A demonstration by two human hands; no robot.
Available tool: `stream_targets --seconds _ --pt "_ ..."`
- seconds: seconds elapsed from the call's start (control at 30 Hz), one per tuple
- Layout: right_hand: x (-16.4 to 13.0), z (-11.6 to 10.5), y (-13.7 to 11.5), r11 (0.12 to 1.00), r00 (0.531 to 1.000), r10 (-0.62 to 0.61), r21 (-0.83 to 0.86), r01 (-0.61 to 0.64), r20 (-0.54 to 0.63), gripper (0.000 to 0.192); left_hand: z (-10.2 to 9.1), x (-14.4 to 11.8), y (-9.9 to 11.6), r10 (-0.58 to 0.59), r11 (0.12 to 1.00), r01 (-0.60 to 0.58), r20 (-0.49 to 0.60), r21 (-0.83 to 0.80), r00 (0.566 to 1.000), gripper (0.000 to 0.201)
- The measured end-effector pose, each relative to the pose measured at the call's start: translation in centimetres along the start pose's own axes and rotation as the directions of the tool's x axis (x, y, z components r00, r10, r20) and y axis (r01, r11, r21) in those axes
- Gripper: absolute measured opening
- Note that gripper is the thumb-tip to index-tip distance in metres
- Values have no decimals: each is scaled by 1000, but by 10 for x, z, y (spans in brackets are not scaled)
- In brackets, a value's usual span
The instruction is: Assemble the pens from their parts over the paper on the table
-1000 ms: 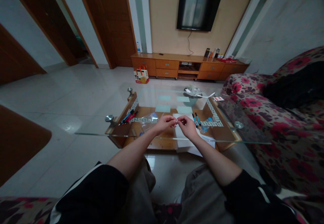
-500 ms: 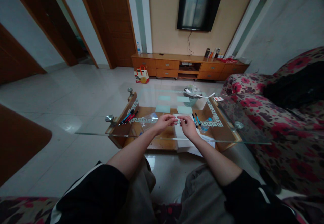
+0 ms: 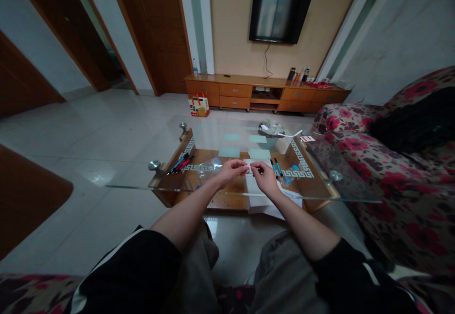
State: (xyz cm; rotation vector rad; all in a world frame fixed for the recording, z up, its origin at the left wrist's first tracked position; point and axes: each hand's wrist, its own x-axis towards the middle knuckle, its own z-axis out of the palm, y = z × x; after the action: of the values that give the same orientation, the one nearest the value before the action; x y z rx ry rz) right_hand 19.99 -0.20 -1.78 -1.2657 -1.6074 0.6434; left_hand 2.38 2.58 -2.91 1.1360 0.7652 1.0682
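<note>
Looks like the living room of a home, judging by the glass-topped coffee table, the flower-patterned sofa to the right of that table, the wall-mounted television and long wooden cabinet beyond it, and the wooden door beyond its left end.

Bare L hand and bare R hand, fingertips bunched together a sec. ago, now sit slightly apart, w/ narrow gap btwn.
</note>
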Motion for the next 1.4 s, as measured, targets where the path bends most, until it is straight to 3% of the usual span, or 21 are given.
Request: stream_targets --seconds 0.27,0.77,1.4 --pt "0 -1 -2 1000 1000 20 -2 -20 -6 26 1 -2 4 -19 999 22 -55 47 998 37" --pt "-1 0 -1 999 999 -30 31 30 -17 24 -2 -2 1 -8 998 10 -36 66 999 42" --pt "-2 0 -4 1000 999 9 -16 -9 34 31 3 -6 9 -17 998 21 -66 62 998 38"
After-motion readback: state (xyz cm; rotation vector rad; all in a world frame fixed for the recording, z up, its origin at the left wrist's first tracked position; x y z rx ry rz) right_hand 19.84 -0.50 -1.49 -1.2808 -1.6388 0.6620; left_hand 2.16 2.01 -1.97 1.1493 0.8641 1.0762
